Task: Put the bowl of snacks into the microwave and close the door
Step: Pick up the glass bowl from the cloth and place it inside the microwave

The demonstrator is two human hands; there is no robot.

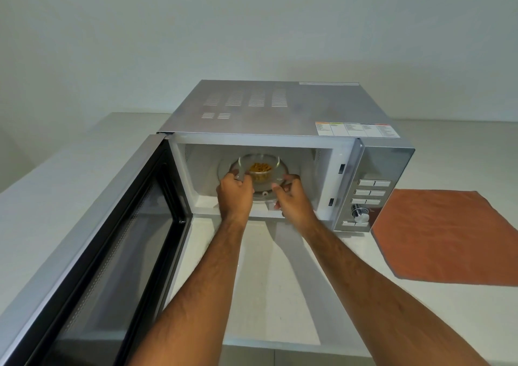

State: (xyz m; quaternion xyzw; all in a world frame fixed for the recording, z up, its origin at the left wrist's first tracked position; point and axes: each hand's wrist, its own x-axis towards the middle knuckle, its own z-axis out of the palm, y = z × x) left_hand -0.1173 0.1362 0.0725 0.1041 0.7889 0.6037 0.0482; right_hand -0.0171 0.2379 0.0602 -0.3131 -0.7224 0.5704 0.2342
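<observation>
A clear glass bowl [259, 162] with orange-brown snacks [260, 168] is inside the silver microwave [280, 107], over its glass turntable [224, 169]. My left hand [234, 194] grips the bowl's left rim. My right hand [294, 197] holds its right rim, fingers curled around the glass. Both forearms reach in through the opening. Swung wide to the left, the microwave door [112, 239] stands fully open with its dark window facing me. Whether the bowl rests on the turntable or hangs just above it, I cannot tell.
The microwave stands on a pale counter [280, 281] against a light wall. Its control panel [370, 194] with buttons and a knob is on the right. An orange cloth [443, 234] lies flat on the counter to the right of the microwave.
</observation>
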